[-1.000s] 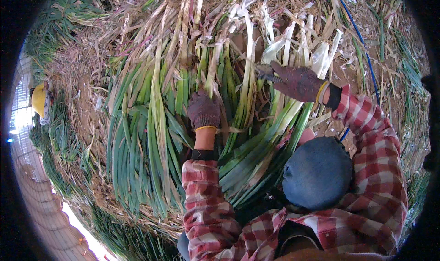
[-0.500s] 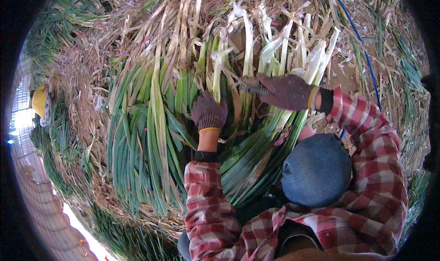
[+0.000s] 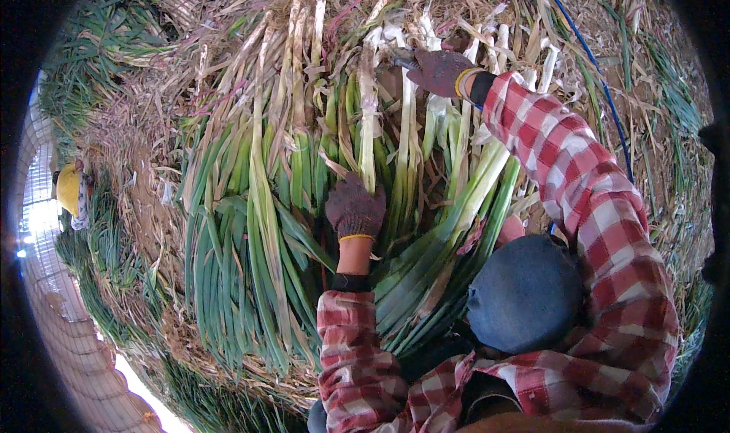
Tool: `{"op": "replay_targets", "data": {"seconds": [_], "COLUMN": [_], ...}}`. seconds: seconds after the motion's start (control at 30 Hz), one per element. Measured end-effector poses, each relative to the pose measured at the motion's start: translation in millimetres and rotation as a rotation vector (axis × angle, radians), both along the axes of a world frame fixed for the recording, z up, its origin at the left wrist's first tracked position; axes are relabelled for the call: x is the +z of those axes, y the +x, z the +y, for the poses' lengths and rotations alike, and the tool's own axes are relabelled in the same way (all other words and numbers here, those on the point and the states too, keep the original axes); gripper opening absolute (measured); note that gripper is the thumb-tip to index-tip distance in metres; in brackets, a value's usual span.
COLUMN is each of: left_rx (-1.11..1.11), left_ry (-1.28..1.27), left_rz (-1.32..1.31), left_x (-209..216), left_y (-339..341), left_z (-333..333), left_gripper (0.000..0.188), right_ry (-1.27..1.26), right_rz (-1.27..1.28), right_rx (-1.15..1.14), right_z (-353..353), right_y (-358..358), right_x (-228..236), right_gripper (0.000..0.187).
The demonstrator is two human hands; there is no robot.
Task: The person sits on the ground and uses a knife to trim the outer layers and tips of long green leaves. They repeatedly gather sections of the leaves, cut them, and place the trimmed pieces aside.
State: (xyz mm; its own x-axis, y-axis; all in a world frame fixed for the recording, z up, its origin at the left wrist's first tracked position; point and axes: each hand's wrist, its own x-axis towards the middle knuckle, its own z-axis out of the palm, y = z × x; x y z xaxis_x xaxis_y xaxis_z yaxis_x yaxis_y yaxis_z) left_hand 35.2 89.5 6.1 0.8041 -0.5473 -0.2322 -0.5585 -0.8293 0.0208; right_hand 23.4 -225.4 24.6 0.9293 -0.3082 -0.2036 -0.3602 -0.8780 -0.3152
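Note:
My left hand (image 3: 356, 207), in a dark knitted glove, is closed around the green part of a long green onion (image 3: 367, 148). Its pale stem points away from me, with brownish outer skin near the far end. My right hand (image 3: 441, 72), gloved alike, is closed on a small grey tool (image 3: 403, 59) whose exact kind is hard to make out. The tool's tip is close to the far end of that stem; whether they touch is unclear. More green onions (image 3: 243, 258) lie side by side under and left of my left hand, leaves toward me.
A blue denim-covered knee (image 3: 525, 292) is at the lower right. Dry leaves and husks (image 3: 152, 91) litter the soil. A blue hose or cord (image 3: 593, 60) runs along the right. At the far left is a person in a yellow hat (image 3: 68, 190), near more onion heaps (image 3: 114, 243).
My right hand has moved away from me and slightly left with the grey tool, to the stem's far end. The left hand keeps its hold, with only a small shift in view.

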Motion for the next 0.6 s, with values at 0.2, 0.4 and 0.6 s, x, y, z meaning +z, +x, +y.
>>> {"op": "replay_targets", "data": {"seconds": [0.2, 0.4, 0.6], "left_rx": [-0.156, -0.571, 0.149], "left_ry": [-0.018, -0.155, -0.272], "left_rz": [0.199, 0.207, -0.199], "left_x": [12, 21, -24], "left_y": [-21, -50, 73], "left_z": [-6, -35, -25], "left_gripper": [0.051, 0.061, 0.072], "right_ry": [-0.066, 0.076, 0.110], "right_rz": [0.000, -0.120, 0.035], "right_rx": [0.262, 0.224, 0.172], "right_z": [25, 47, 66], "right_y": [-35, -108, -117], "right_x": [-4, 7, 14], "right_gripper": [0.057, 0.061, 0.066]}}
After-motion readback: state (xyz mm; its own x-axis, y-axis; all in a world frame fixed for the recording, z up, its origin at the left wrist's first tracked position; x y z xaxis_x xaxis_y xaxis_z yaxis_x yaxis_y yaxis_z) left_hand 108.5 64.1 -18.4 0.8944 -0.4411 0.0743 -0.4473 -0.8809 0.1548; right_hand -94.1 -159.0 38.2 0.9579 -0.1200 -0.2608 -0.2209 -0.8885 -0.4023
